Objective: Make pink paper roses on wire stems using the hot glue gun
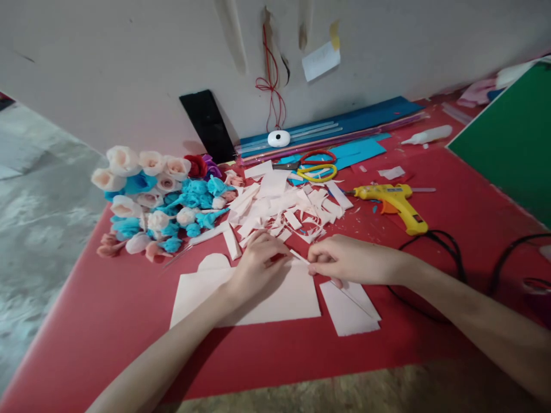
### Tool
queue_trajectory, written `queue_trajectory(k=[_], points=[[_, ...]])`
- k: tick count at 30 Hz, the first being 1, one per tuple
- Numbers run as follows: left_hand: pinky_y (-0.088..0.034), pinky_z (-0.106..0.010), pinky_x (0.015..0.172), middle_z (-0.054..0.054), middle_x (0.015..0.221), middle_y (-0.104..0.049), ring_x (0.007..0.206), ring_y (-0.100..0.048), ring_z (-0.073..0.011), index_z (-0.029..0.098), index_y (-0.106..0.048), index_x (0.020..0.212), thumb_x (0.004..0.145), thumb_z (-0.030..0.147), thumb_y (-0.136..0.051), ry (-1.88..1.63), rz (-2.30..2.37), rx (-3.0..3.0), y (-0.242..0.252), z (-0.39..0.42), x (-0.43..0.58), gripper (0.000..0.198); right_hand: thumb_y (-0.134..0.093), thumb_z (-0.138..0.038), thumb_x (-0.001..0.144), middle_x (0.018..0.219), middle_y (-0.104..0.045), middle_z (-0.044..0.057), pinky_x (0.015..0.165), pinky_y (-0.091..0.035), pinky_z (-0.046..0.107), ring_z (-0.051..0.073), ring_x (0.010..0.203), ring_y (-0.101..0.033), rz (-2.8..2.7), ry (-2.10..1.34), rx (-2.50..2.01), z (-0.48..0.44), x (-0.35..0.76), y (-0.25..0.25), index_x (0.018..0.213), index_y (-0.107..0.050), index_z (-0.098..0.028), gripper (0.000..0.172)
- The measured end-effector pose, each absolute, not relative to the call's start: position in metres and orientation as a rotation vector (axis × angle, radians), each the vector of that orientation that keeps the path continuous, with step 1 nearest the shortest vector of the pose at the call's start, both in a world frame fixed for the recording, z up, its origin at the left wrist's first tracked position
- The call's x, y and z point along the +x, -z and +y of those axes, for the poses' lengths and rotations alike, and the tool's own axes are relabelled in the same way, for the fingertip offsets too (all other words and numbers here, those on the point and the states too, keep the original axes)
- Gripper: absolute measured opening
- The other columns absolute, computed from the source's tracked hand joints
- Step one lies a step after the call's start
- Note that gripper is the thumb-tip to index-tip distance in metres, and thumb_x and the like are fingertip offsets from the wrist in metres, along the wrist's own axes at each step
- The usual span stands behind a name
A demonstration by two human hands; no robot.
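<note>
A thin stick (353, 302) with a white, paper-like upper end (298, 256) slants between my two hands. My right hand (333, 258) pinches it partway along, and its lower end reaches over a small white paper piece (344, 321). At the white tip, the fingers of my left hand (260, 261) are closed together; the exact contact there is partly hidden. Beneath my left hand lies a large cream paper sheet (279, 298) on the red table (241, 355). A rounded paper piece (214, 262) pokes out behind the sheet.
White paper scraps (275, 201) are heaped beyond my hands, with scissors (317, 172) behind them. Several crepe-paper flowers (159, 201) lie left. A yellow glue gun (394, 201), black cable (456, 252), glue bottle (430, 135) and green board (512, 137) are right.
</note>
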State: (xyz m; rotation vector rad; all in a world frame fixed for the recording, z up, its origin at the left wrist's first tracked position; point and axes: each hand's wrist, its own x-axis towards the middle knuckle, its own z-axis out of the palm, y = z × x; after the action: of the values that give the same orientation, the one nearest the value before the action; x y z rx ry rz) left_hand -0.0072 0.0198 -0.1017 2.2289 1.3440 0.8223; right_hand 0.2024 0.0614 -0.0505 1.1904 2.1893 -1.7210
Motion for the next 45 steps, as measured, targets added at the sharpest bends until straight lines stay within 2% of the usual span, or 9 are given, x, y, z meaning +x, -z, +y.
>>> queue_trajectory(k=[4,8,14,19,24,32,35,41,45], points=[[-0.042,-0.036,0.084,0.000,0.073,-0.063,0.076,-0.057,-0.0154,0.019,-0.059,0.076,0.082,0.014,-0.052,-0.835,1.445,2.050,0.102,0.019,-0.006,0.010,-0.051,-0.034,0.080,0.049,-0.052,-0.001,0.042,-0.029,0.017,0.007,0.045,-0.046,2.178,1.793,1.190,0.061,0.202,0.051,0.073,-0.057,-0.015,0.021],[-0.046,-0.028,0.070,-0.003,0.081,-0.060,0.077,-0.058,-0.0145,0.018,-0.055,0.084,0.087,0.020,-0.046,-0.940,1.537,1.842,0.100,0.017,-0.008,0.009,-0.053,-0.030,0.080,0.049,-0.052,-0.002,0.040,-0.033,0.016,0.007,0.042,-0.046,2.162,1.975,1.212,0.061,0.197,0.049,0.072,-0.057,-0.014,0.018],[-0.043,-0.021,0.063,-0.001,0.081,-0.054,0.071,-0.053,-0.0103,0.021,-0.048,0.091,0.088,0.024,-0.046,-1.161,1.551,1.630,0.085,-0.001,-0.032,0.005,-0.048,-0.027,0.085,0.076,-0.065,0.004,0.048,-0.046,0.017,0.007,0.054,-0.059,2.174,2.384,1.433,0.066,0.185,0.046,0.076,-0.047,-0.015,0.015],[-0.041,-0.018,0.047,0.002,0.061,-0.053,0.050,-0.051,-0.0082,0.017,-0.053,0.076,0.084,0.024,-0.052,-0.808,1.277,1.610,0.080,-0.026,-0.051,0.011,-0.056,-0.025,0.080,0.074,-0.067,0.008,0.048,-0.050,0.020,0.013,0.059,-0.064,2.116,2.522,1.573,0.067,0.181,0.058,0.075,-0.049,-0.014,0.014],[-0.043,-0.018,0.050,0.000,0.064,-0.056,0.056,-0.054,-0.0093,0.016,-0.056,0.073,0.082,0.021,-0.054,-0.603,1.172,1.583,0.084,-0.029,-0.052,0.010,-0.057,-0.030,0.081,0.087,-0.066,0.007,0.052,-0.051,0.017,0.012,0.071,-0.065,2.254,2.549,1.914,0.068,0.181,0.062,0.085,-0.051,-0.015,0.016],[-0.042,-0.020,0.051,-0.001,0.064,-0.058,0.057,-0.054,-0.0105,0.016,-0.056,0.076,0.083,0.022,-0.052,-0.546,1.118,1.538,0.083,-0.027,-0.054,0.010,-0.058,-0.025,0.080,0.083,-0.065,0.006,0.062,-0.055,0.026,0.015,0.071,-0.065,2.265,2.571,1.783,0.065,0.181,0.059,0.083,-0.052,-0.015,0.012],[-0.043,-0.021,0.053,-0.002,0.066,-0.058,0.059,-0.054,-0.0109,0.016,-0.058,0.076,0.083,0.023,-0.053,-0.567,1.093,1.522,0.086,-0.028,-0.056,0.011,-0.055,-0.027,0.082,0.088,-0.064,0.005,0.065,-0.054,0.024,0.014,0.077,-0.064,2.325,2.559,1.886,0.064,0.181,0.059,0.086,-0.051,-0.017,0.011],[-0.041,-0.024,0.051,-0.004,0.059,-0.057,0.054,-0.052,-0.0124,0.017,-0.057,0.067,0.079,0.038,-0.058,-0.667,0.978,1.428,0.076,-0.030,-0.066,0.024,-0.056,-0.031,0.082,0.064,-0.058,0.000,0.043,-0.037,0.021,0.005,0.044,-0.045,2.233,2.423,1.586,0.069,0.185,0.064,0.083,-0.057,-0.014,0.018],[-0.041,-0.026,0.051,-0.005,0.054,-0.058,0.050,-0.052,-0.0135,0.018,-0.062,0.064,0.079,0.032,-0.057,-0.519,0.742,1.404,0.060,-0.034,-0.075,0.021,-0.058,-0.029,0.081,0.060,-0.053,-0.002,0.050,-0.034,0.019,0.005,0.053,-0.044,2.261,2.353,1.512,0.063,0.185,0.063,0.078,-0.061,-0.014,0.016]])
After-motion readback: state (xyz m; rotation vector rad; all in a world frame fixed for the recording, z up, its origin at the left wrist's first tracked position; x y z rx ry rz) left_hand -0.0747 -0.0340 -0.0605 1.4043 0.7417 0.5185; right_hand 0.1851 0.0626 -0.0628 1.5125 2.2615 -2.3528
